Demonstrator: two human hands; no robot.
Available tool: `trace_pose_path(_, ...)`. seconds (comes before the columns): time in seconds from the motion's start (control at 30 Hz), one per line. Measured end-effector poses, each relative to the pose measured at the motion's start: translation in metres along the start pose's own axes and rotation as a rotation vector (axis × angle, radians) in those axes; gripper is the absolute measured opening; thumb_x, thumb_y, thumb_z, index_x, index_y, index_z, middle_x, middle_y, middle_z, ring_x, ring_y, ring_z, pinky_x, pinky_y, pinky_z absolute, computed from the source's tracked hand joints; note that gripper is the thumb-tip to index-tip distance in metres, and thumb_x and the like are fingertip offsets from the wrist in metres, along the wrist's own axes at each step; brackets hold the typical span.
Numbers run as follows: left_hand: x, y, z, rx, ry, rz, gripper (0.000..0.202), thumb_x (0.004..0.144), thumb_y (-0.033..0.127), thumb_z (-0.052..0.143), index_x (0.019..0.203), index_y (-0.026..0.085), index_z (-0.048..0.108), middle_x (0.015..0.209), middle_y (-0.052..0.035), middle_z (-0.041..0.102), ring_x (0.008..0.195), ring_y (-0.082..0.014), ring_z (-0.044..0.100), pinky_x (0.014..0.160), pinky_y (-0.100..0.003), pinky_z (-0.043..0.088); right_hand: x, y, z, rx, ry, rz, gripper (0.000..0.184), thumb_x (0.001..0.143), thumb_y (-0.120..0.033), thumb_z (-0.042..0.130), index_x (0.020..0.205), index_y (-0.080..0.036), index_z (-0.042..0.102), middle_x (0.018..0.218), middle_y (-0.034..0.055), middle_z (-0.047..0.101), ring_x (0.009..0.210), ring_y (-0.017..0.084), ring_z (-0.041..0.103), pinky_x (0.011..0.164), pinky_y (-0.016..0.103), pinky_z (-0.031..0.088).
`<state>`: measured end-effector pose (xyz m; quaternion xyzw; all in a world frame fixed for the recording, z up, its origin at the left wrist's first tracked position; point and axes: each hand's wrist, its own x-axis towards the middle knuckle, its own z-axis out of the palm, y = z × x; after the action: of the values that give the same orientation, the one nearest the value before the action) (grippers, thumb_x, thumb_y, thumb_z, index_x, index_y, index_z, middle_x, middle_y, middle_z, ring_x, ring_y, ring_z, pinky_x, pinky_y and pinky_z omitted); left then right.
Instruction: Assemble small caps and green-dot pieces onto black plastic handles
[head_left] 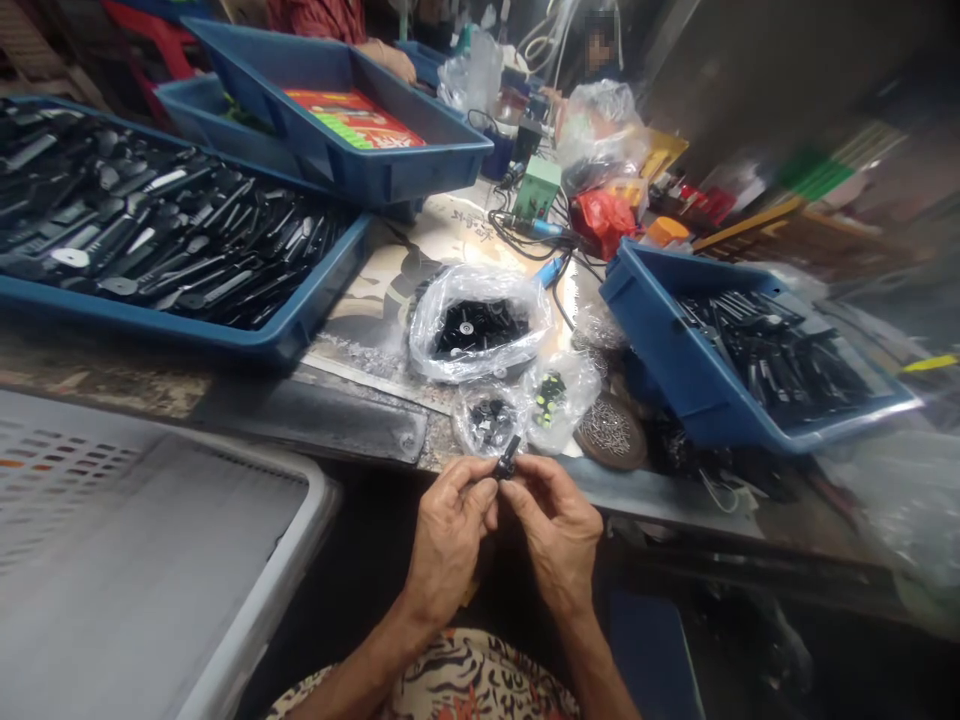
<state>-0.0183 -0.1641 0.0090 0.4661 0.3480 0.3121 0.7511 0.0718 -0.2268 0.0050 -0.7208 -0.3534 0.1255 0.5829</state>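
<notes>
Between my fingertips is a small black plastic part (507, 458) with a short stem pointing up. My left hand (454, 525) pinches it from the left, and my right hand (556, 525) pinches it from the right. Just beyond them, a plastic bag of small black pieces (489, 418) and a bag of yellow-green and black pieces (551, 396) lie at the bench's edge. A round brown dish (634, 440) holds many small metal pins. Behind these stands a larger clear bag (431, 335) full of black parts.
A blue tray (289, 345) of long black parts fills the left; another blue tray (675, 385) of black parts tilts at right. Stacked blue trays (435, 170), a green box (537, 188) and cables are behind. A white crate (315, 500) stands lower left. Another person's hand (386, 60) shows far back.
</notes>
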Motion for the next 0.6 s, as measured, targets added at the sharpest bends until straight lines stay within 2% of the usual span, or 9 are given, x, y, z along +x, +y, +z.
trace_pose_path(0.2, 0.0004, -0.0015, -0.0012, 0.036, 0.004, 0.104, 0.015, 0.081, 0.022, 0.055, 0.092, 0.016, 0.065, 0.085, -0.0007, 0.049, 0.053, -0.0051, 0.045, 0.048, -0.019, 0.040, 0.0004, 0.0003, 0.0006, -0.041, -0.004, -0.046, 0.013, 0.078, -0.019, 0.064, 0.091, -0.017, 0.064, 0.079, 0.0005, 0.062, 0.067, 0.013, 0.059, 0.064, 0.024, 0.050)
trace_pose_path(0.37, 0.0001, -0.0022, -0.0028, 0.061, 0.008, 0.142, 0.014, 0.083, 0.020, 0.053, 0.091, 0.018, 0.064, 0.086, 0.0000, 0.049, 0.054, -0.0048, 0.045, 0.049, -0.019, 0.040, -0.0011, 0.0010, 0.0024, -0.032, -0.006, -0.008, 0.011, 0.079, -0.022, 0.064, 0.089, -0.017, 0.064, 0.084, 0.0021, 0.065, 0.073, 0.015, 0.061, 0.069, 0.026, 0.051)
trace_pose_path(0.6, 0.0006, -0.0051, -0.0034, 0.088, 0.002, 0.174, 0.015, 0.085, 0.019, 0.051, 0.092, 0.019, 0.064, 0.087, 0.0002, 0.048, 0.055, -0.0047, 0.046, 0.049, -0.019, 0.040, 0.0010, -0.0047, 0.0037, -0.034, -0.032, 0.014, 0.009, 0.081, -0.024, 0.060, 0.086, -0.017, 0.063, 0.077, 0.0004, 0.065, 0.069, 0.014, 0.061, 0.065, 0.023, 0.050)
